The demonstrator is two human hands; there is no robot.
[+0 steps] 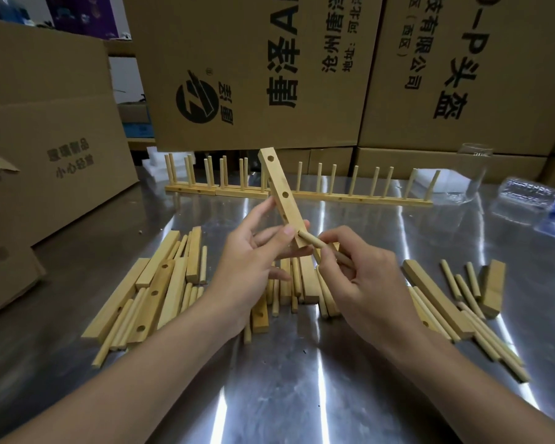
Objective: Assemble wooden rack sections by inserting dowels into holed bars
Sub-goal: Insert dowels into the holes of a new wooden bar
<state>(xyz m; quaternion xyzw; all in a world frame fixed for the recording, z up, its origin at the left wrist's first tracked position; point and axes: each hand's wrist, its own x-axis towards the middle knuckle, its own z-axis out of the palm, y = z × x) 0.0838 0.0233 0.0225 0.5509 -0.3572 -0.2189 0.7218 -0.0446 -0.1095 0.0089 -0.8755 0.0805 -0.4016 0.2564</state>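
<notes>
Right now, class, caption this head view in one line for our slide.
Left hand holds a holed bar while the right hand fits a dowel to its lower end.

This is a warehouse-style assembly workshop. Printed cardboard cartons (253,68) are stacked along the far side and left. A shiny metal worktable (269,395) holds loose wooden bars (161,267) and dowels (450,278) near, and finished rack sections (366,198) far.

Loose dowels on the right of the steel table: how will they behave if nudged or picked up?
Probably roll when nudged: the dowels are round and lie on a smooth, shiny table. Likely stiff and light: short wooden rods, and the right hand pinches one with its fingers alone. Those lying against the loose bar may stay put.
</notes>
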